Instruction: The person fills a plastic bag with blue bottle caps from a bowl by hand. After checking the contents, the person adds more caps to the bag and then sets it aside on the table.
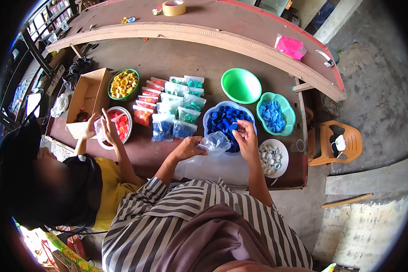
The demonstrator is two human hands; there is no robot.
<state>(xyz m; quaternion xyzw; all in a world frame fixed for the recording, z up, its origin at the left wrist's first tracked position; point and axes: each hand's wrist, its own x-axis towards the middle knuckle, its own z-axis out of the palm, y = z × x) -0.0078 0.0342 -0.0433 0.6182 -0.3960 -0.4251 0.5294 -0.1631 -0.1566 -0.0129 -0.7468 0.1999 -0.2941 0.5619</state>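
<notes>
My left hand is closed on the edge of a clear plastic bag, which hangs over the near rim of a basin. Between the fingertips of my right hand is a dark blue bottle cap, just right of the bag's mouth. Beneath both hands stands a light blue basin heaped with dark blue caps. Filled bags of blue caps lie left of it, with rows of bags of green caps and red caps beyond.
A green bowl, a turquoise basket of light blue caps and a plate of white caps stand around the basin. At left, a co-worker's hands hold a plastic bag near red caps. A raised shelf crosses behind.
</notes>
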